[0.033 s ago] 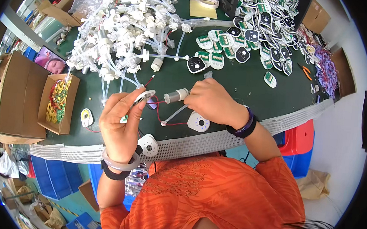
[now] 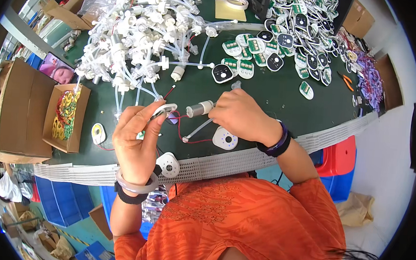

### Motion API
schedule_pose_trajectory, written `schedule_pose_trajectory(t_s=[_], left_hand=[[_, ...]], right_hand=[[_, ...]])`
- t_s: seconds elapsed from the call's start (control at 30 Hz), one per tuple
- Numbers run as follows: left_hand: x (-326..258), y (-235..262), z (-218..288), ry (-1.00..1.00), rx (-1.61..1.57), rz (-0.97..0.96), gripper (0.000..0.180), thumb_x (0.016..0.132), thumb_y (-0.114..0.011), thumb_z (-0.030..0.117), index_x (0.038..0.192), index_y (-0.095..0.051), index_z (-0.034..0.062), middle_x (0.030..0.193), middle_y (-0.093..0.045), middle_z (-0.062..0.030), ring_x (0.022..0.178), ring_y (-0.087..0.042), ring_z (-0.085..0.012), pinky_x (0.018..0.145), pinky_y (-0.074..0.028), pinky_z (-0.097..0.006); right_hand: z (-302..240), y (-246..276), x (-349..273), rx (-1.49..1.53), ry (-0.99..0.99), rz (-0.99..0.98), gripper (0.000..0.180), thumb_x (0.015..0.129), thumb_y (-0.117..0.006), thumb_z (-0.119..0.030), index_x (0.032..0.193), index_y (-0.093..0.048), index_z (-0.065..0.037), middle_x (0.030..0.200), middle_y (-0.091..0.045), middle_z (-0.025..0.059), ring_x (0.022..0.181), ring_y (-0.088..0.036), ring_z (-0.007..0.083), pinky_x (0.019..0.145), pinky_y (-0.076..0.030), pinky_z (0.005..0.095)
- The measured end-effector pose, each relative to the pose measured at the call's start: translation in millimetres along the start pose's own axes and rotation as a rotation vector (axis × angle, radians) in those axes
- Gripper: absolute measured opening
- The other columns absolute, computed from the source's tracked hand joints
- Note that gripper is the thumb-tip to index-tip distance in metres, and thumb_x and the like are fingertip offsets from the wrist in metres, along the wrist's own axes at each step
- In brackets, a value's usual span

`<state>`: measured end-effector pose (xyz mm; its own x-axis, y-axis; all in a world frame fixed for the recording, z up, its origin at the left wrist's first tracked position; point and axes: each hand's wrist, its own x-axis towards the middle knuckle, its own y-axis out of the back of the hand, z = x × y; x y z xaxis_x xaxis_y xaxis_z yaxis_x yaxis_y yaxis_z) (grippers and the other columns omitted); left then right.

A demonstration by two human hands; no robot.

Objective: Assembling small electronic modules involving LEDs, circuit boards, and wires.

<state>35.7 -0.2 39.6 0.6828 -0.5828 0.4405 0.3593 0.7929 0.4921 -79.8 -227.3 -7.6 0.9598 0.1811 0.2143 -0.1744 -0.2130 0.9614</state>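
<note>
My left hand (image 2: 138, 137) is raised over the near part of the table, with a small white rounded cover plate (image 2: 163, 110) pinched between thumb and fingers. Thin red wires (image 2: 180, 128) run from near that plate toward a small pump with a silver cylindrical motor (image 2: 198, 110). My right hand (image 2: 240, 115) grips the pump's white end, which its fingers partly hide. A clear tube (image 2: 199, 129) slants down from beneath that hand. Flat white rounded plates lie close by: one with small blue dots (image 2: 225, 138), another with holes (image 2: 168, 165), and a yellow-ringed one (image 2: 98, 134) farther left.
White pumps with tubes (image 2: 137, 35) form a heap at the back left. Circuit-board panels (image 2: 299, 35) are piled at the back right, near orange-handled pliers (image 2: 346, 81). A shallow cardboard box (image 2: 77, 122) holds yellow and green parts. White mesh strip (image 2: 234, 161) lines the table's front edge.
The cover plate in my left hand has tilted slightly, and the red wires beside it have shifted a little. My right hand and the pump look unmoved.
</note>
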Motion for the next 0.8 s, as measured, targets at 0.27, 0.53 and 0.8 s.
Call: schedule_pose_trajectory(t_s=[0.27,0.53,0.8], left_hand=[[-1.2,1.7,-1.8,0.034,-0.049,-0.026,0.024,0.086,-0.066,-0.002,0.110,-0.069,0.0017,0.089,-0.057,-0.0015,0.074,-0.054,-0.0075,0.064,-0.044,-0.020],[-0.2,2.0,1.0,0.050,-0.147,0.006,0.026,0.085,-0.066,-0.004,0.111,-0.068,0.0004,0.092,-0.058,-0.0025,0.077,-0.055,-0.0074,0.064,-0.045,-0.019],[9.3,37.9,33.7,-0.073,-0.111,0.076,0.022,0.088,-0.064,-0.003,0.109,-0.066,-0.0027,0.099,-0.061,-0.0069,0.078,-0.058,-0.0097,0.066,-0.050,-0.021]], right_hand=[[-2.5,1.9,-0.5,0.070,-0.028,-0.014,0.011,0.082,-0.067,-0.016,0.091,-0.068,-0.012,0.084,-0.062,-0.0007,0.089,-0.056,0.0198,0.081,-0.039,0.0354],[-2.1,2.6,-2.6,0.122,-0.021,0.016,0.012,0.081,-0.069,-0.016,0.092,-0.067,-0.011,0.085,-0.063,0.0001,0.088,-0.056,0.0211,0.078,-0.041,0.0360],[-15.6,20.6,6.1,0.275,0.130,0.223,0.010,0.081,-0.067,-0.016,0.089,-0.064,-0.010,0.090,-0.060,0.0026,0.090,-0.057,0.0230,0.075,-0.044,0.0369]])
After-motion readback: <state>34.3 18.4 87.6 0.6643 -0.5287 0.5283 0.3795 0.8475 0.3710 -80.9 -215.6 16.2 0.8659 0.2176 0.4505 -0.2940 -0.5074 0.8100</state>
